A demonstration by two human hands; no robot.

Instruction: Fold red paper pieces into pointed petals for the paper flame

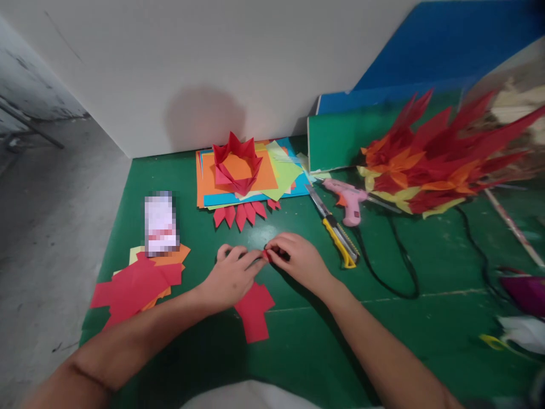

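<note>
Near the middle of the green table, a small piece of red paper (266,255) is pinched between my fingertips, mostly covered by them. My left hand (236,272) is closed on its left side, and my right hand (300,258) grips its right side with thumb and fingers. Below my left hand lies a cross-shaped red paper cutout (255,315), partly hidden. Just beyond my hands is a row of small folded red paper petals (240,216). Behind them, a ring of folded red paper points (219,170) rests on a stack of coloured sheets (268,173).
Right of my hands lie a yellow utility knife (340,244) and a pink glue gun (349,199) with its black cord. A large red-and-orange paper flower piece (426,153) stands farther right. At left, a blurred-out rectangle (160,221) and red cutouts (136,284) lie near the table edge.
</note>
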